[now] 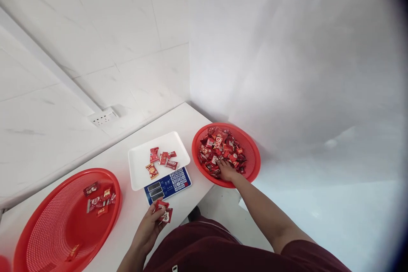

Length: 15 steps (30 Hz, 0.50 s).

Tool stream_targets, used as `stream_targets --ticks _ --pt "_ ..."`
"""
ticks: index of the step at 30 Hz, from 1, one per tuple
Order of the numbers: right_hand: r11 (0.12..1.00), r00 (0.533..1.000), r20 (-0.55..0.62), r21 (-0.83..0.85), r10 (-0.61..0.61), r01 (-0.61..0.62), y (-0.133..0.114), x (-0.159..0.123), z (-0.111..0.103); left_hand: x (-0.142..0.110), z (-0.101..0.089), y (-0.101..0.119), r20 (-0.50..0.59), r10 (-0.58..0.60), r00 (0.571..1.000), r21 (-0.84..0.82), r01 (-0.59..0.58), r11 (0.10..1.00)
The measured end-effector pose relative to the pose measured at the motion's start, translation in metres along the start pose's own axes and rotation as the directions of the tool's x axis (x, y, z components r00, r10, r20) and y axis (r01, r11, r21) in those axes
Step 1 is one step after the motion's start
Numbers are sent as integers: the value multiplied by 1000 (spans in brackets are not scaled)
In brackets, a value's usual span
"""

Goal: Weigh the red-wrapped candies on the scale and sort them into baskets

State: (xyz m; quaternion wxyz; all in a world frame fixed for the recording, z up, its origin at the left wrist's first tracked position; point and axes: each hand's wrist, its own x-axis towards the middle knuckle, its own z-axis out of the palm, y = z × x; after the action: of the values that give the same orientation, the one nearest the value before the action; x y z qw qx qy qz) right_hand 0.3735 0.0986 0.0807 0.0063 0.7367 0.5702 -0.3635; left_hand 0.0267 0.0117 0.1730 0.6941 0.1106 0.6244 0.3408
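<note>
My left hand [149, 225] is closed around a few red candy packets [164, 212], just in front of the scale. My right hand [227, 171] reaches into the round red basket [253, 146] on the right, its fingers spread over a heap of red-wrapped candies [219, 142]; the fingertips are partly lost among the wrappers. Between the hands stands a digital scale [167, 187] with a blue keypad panel. Several wrapped candies [164, 159] lie on its white tray [138, 170].
A larger red basket [41, 225] stands on the left with several wrapped candies [100, 199] inside. The white table [188, 114] meets the tiled wall [127, 51], which carries a power socket [103, 117]. White sheeting or a pale wall [302, 93] rises on the right.
</note>
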Motion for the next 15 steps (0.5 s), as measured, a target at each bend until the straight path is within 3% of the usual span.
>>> stream_targets --ticks 5,11,13,15 --pt "993 996 -90 118 10 1 -5 13 7 2 5 3 11 7 1000 -3 -7 1000" --pt "931 990 -141 357 -21 70 2 16 -4 -2 -1 7 -34 18 999 1 -18 1000" --pt "820 990 -141 570 29 57 5 13 -9 -3 -3 8 -51 16 999 -3 -16 1000" --pt "606 989 -105 795 107 19 8 9 -15 -2 -5 7 -63 17 998 -8 -18 1000"
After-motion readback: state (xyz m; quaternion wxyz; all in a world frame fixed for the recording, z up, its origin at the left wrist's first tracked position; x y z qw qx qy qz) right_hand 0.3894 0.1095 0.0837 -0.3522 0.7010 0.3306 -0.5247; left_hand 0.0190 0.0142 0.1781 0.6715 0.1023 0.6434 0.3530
